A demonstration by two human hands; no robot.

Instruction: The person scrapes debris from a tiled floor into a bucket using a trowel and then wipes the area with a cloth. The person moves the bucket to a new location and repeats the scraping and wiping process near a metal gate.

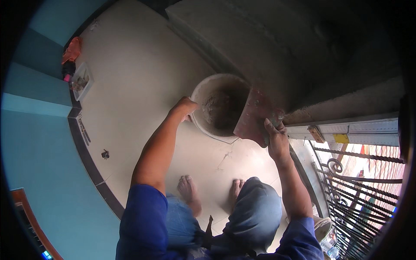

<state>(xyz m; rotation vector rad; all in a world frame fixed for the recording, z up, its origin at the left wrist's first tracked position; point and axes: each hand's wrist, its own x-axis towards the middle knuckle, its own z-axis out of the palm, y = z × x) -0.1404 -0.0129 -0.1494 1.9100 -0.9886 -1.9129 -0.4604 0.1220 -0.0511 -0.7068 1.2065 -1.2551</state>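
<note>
A round pale bucket [221, 137] stands on the tiled floor in front of me, its inside coated with grey residue. Some lumpy grey material [215, 105] lies inside it. My left hand [186, 107] is closed on the bucket's left rim. In my right hand [276, 136] is a flat reddish plate [256, 115] with pale smears, gripped at its near right end. The plate's left edge overlaps the bucket's right rim and hides part of it. From this view I cannot tell whether the two touch.
Dark grey concrete steps [203, 43] rise beyond the bucket. A white tray [82, 82] and an orange cloth [72, 50] lie along the blue wall [56, 138] at left. A twisted metal railing [359, 177] stands at right. My bare feet [189, 193] are near the bucket.
</note>
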